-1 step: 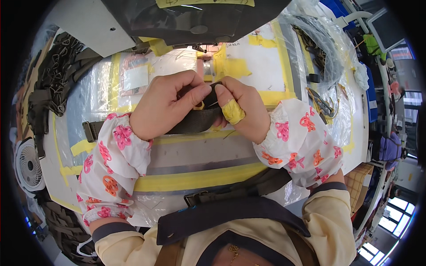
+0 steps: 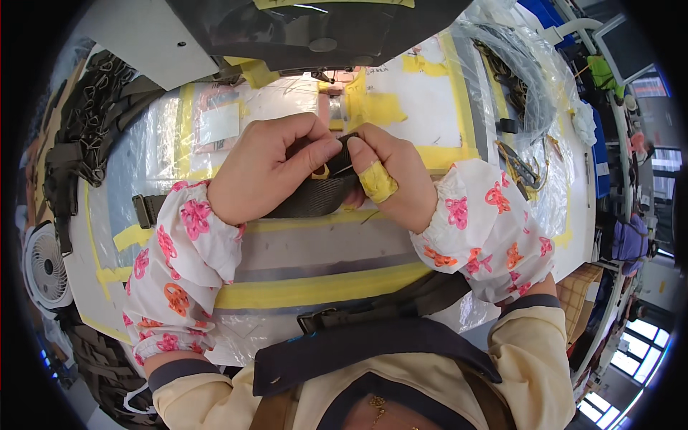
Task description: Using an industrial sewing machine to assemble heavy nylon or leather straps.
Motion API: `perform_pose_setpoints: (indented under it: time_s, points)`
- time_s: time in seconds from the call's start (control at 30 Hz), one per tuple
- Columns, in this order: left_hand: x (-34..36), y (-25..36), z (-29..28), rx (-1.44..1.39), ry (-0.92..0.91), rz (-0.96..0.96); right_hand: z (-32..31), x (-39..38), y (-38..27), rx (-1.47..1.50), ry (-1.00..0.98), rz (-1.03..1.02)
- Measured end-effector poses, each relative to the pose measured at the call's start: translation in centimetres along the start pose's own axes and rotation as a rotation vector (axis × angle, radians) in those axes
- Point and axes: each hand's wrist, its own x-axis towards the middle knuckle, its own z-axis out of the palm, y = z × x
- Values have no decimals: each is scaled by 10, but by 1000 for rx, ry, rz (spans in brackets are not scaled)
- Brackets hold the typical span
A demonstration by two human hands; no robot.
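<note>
- Strap [image 2: 309, 206], dark woven webbing, is held in both hands above the worktop [image 2: 87, 283], between the torso and the dark machine housing [image 2: 315, 36].
- Left hand [image 2: 276, 165]: strap grasped, thumb and bent index pressed together at its upper part; remaining fingers mostly hidden.
- Right hand [image 2: 398, 172]: same strap pinched from the other side, just beside the left thumb; thumb wrapped in yellow tape [image 2: 378, 181].
- Small yellowish piece [image 2: 322, 172] is seen between the hands; kind cannot be told.
- Buckle [image 2: 144, 213] is seen past the left forearm, at the far left of the webbing.
- Second strap [image 2: 401, 297], with a dark buckle [image 2: 315, 321], is laid close to the torso.
- Worktop is covered with clear film and yellow strips [image 2: 330, 288].
- Bundled straps with metal rings [image 2: 93, 129] are piled at left, above a white fan [image 2: 49, 269].
- Clear plastic bag [image 2: 555, 82] is bunched at right.
</note>
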Motion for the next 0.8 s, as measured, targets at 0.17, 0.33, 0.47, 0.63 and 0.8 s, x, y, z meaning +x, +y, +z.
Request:
perform_pose_setpoints:
  time_s: [0.17,0.33,0.47,0.63,0.8]
  points:
    - [-3,2,4,158,100,124,3,2,1,26,7,52]
    - [-3,3,-3,209,90,157,4,0,1,-69,35,6]
    - [0,4,-16,-160,-83,-171,3,2,4,-278,71,-171]
    - [-5,32,9,573,383,598,-21,20,-2,436,17,218]
    - [-21,16,19,552,1,408,-36,29,-14,659,-100,230]
